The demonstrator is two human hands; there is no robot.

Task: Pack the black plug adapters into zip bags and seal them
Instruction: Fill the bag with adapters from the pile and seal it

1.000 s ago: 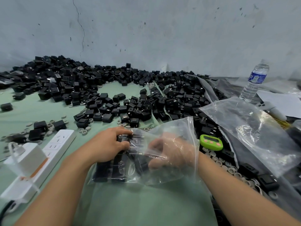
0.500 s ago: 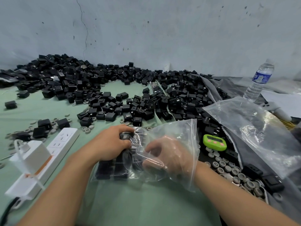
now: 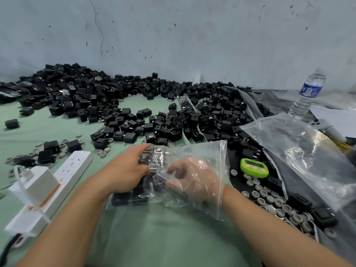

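Observation:
A clear zip bag (image 3: 212,151) lies on the green cloth in front of me with several black plug adapters (image 3: 140,197) inside. My right hand (image 3: 196,180) is inside the bag, its fingers curled toward the adapters; through the plastic I cannot tell whether it holds one. From outside, my left hand (image 3: 127,170) presses on the bag's left side with its fingers stretched forward over the adapters. A large loose pile of black adapters (image 3: 192,120) spreads across the table behind the bag.
A white power strip (image 3: 65,178) with a white charger (image 3: 32,182) plugged in lies at the left. At the right are a green timer (image 3: 254,167), several grey rings (image 3: 269,201), another clear bag (image 3: 308,155) and a water bottle (image 3: 308,93).
My left hand's fingers have uncurled and stretched forward over the bag. My right hand has drawn back a little inside the bag. The camera has tilted down slightly.

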